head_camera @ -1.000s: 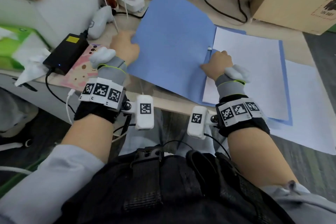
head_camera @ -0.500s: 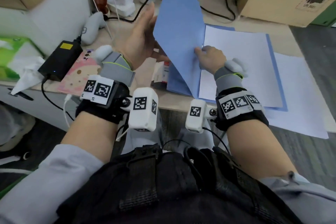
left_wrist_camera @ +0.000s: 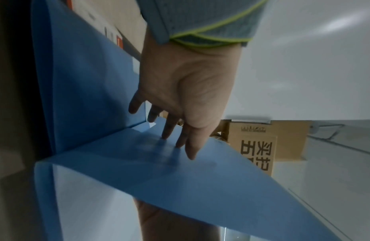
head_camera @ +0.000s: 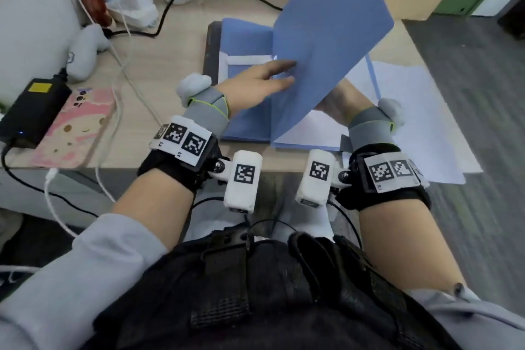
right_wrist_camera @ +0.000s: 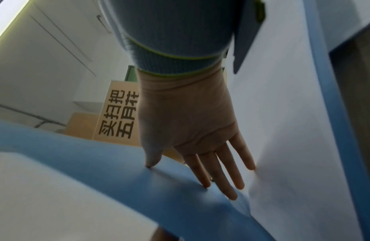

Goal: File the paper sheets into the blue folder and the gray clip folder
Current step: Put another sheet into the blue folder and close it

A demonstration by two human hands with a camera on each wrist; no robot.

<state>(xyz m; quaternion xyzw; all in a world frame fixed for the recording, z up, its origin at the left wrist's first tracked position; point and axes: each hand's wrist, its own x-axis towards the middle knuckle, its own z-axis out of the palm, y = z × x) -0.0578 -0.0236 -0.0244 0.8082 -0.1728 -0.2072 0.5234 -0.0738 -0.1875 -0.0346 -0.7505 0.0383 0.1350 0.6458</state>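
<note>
The blue folder (head_camera: 326,45) lies at the near edge of the desk (head_camera: 170,71), with its front cover raised and tilted over the back half. White paper sheets (head_camera: 315,129) lie inside on the back cover.

The left hand (head_camera: 255,85) is extended with straight fingers (left_wrist_camera: 190,146); the fingertips touch the outer face of the raised cover. It grips nothing.

The right hand (right_wrist_camera: 190,128) sits under the raised cover, over the sheets. Its fingers (right_wrist_camera: 225,176) are straight and spread, and the thumb and fingertips press against the inner face of the cover. It grips nothing.

A second blue folder (head_camera: 244,37) lies flat to the left of the raised cover, resting on a dark board. More white sheets (head_camera: 426,122) lie on the desk to the right.

A black power adapter (head_camera: 31,111) and a pink notebook (head_camera: 76,128) sit at the left of the desk.
</note>
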